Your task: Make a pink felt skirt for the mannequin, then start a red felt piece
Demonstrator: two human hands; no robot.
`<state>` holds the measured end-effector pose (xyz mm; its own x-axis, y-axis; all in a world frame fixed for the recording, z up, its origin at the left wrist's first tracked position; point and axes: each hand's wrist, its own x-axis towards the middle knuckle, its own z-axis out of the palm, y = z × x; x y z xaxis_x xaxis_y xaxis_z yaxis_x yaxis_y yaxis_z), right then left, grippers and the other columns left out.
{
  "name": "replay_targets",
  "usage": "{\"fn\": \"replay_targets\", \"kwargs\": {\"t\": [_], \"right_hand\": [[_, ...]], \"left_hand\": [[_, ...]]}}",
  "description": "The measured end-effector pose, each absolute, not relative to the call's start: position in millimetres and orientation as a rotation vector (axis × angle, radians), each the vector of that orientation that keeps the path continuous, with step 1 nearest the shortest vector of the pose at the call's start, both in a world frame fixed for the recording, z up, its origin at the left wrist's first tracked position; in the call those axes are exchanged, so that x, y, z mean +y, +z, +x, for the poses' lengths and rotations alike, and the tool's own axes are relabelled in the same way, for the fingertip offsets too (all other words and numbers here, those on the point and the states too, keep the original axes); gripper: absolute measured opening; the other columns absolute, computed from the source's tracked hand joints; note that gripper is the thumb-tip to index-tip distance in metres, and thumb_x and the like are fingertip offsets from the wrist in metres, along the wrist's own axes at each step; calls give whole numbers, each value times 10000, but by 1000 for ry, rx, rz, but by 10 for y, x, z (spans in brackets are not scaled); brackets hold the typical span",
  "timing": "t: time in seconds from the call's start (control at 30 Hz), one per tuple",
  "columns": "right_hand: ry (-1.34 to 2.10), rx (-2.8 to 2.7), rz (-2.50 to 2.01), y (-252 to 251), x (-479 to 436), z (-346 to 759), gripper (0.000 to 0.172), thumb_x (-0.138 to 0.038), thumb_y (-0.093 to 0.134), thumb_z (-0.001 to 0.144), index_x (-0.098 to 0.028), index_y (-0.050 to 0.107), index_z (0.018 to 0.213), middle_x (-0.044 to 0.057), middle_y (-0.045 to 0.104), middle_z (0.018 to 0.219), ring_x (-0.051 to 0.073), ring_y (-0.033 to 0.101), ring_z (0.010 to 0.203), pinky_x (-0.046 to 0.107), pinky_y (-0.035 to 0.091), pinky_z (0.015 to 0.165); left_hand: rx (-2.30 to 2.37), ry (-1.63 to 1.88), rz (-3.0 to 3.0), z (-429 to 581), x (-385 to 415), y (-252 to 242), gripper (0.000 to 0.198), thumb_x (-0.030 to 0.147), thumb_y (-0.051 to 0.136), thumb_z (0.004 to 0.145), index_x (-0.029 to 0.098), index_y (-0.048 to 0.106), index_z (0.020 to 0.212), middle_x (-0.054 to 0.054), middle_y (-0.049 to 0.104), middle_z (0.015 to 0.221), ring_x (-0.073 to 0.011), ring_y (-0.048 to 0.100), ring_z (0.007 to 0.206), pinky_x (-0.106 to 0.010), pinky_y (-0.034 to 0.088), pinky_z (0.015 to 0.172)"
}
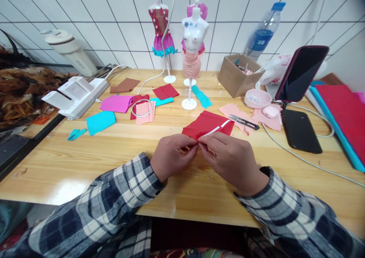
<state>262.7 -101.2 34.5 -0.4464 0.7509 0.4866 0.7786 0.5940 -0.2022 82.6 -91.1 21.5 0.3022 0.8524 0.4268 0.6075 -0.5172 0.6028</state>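
Observation:
A piece of thin red material [203, 122], perhaps cloth or crepe paper, lies on the table before me, with a white tape strip [212, 130] along its right edge. My left hand [175, 153] pinches the near corner of this piece between thumb and index finger. Right beside it, fingertips nearly touching, my right hand [228, 155] is closed in a pinch at the near end of the tape strip. What sits between the fingertips is mostly hidden. Black thread snips [245, 122] rest just beyond the piece's right corner, partly over peach scraps [235, 113].
Behind stand small mannequins on stands, a bare-chested one [195, 32] and a dressed one [161, 30]. Coloured scraps [116, 103] lie left. To the right are a cardboard box [238, 79], a pink bowl [258, 98], a propped phone [302, 73], a black phone [300, 130] and a cable [296, 155].

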Motion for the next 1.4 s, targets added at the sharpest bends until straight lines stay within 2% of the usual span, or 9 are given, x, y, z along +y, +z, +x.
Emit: {"fn": "replay_targets", "kwargs": {"t": [0.23, 0.43, 0.63, 0.87, 1.1, 1.23, 1.4], "right_hand": [[-64, -2225, -1230, 313, -1009, 2588, 180, -225, 532, 889, -181, 693, 820, 24, 716, 806, 141, 635, 684, 276, 377, 556], [316, -2083, -1244, 300, -931, 2602, 69, -193, 605, 786, -197, 673, 774, -8, 686, 747, 129, 612, 665, 248, 416, 568], [508, -2015, -1255, 307, -890, 2620, 75, -156, 622, 762, -201, 681, 771, -30, 654, 690, 103, 566, 613, 230, 405, 552], [392, -2158, -1151, 308, -890, 2683, 111, -242, 623, 867, -209, 722, 905, -16, 700, 761, 109, 614, 672, 232, 424, 577], [70, -2316, -1146, 324, -938, 2674, 173, -240, 541, 917, -193, 706, 899, 8, 732, 875, 145, 667, 750, 261, 428, 607], [-7, -2308, -1166, 317, -957, 2645, 176, -220, 532, 898, -178, 695, 846, 15, 719, 835, 144, 660, 721, 263, 411, 585], [146, -2179, -1189, 295, -942, 2626, 94, -188, 589, 811, -185, 679, 787, -3, 695, 781, 131, 631, 687, 250, 405, 574]], "left_hand": [[1332, 1051, 2178, 843, -918, 223, 91, 187, 658, 767, 181, 730, 711, -2, 728, 662, -113, 648, 580, -204, 475, 550], [1305, 1070, 2141, 850, -924, 239, 79, 161, 667, 744, 177, 718, 685, 4, 720, 639, -101, 628, 550, -194, 466, 535], [1275, 1078, 2122, 829, -907, 227, 81, 145, 665, 738, 170, 714, 678, 2, 716, 635, -97, 626, 550, -188, 463, 533], [1274, 1103, 2154, 805, -892, 232, 85, 148, 656, 748, 164, 701, 677, 5, 709, 637, -92, 621, 550, -184, 466, 541], [1268, 1070, 2249, 814, -904, 215, 73, 148, 652, 750, 164, 705, 703, 3, 704, 654, -103, 632, 586, -193, 465, 566], [1298, 1053, 2200, 832, -917, 217, 83, 160, 655, 748, 160, 709, 684, -3, 703, 631, -108, 627, 564, -200, 461, 548], [1295, 1050, 2153, 845, -920, 223, 80, 160, 667, 741, 158, 716, 678, -4, 708, 630, -104, 627, 556, -195, 459, 539]]}}
